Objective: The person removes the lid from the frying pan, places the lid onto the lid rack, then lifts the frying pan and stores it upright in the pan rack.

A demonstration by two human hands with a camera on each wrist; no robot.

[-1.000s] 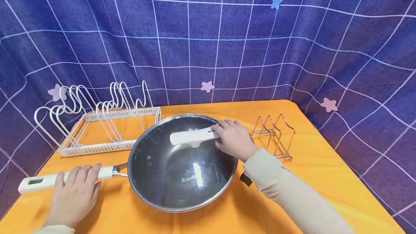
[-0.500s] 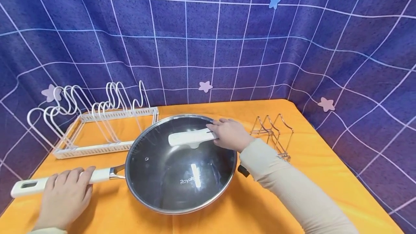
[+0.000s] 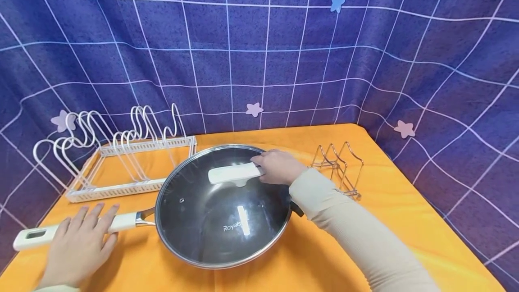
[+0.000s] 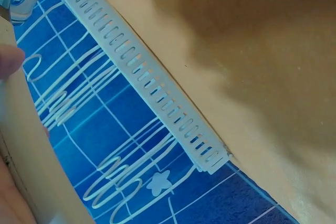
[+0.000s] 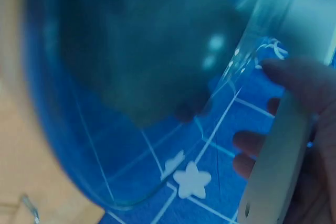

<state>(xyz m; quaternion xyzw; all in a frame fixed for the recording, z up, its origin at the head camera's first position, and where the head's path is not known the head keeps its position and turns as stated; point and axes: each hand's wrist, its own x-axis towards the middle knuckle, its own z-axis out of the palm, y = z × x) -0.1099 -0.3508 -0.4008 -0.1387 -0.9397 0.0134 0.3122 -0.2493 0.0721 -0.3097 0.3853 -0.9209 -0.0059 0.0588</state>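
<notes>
A dark wok [image 3: 145, 214] with a long cream handle [image 3: 125, 221] stands on the orange cloth, covered by a glass lid [image 3: 211, 238] with a metal rim. My right hand [image 3: 279, 166] grips the right end of the lid's white handle [image 3: 229, 174]; in the right wrist view, thumb and fingers lie around that handle [image 5: 278, 161]. Over at the left, my left hand [image 3: 79, 244] rests on the wok's long handle with its fingers spread and nearly straight. In the left wrist view the handle [image 4: 31, 156] runs along the left edge, most of the hand out of frame.
Behind the wok at the left stands a white rack [image 3: 121, 189] with several looped wire dividers. A small metal wire rack [image 3: 348, 179] is at the right, beyond my right forearm. A short black side handle [image 3: 297, 211] projects beside my right sleeve. A blue curtain [image 3: 243, 66] hangs behind the table.
My left fingers have loosened from around the wok's handle and straightened. My right hand has shifted slightly left, still on the lid handle. The view has drifted a little.
</notes>
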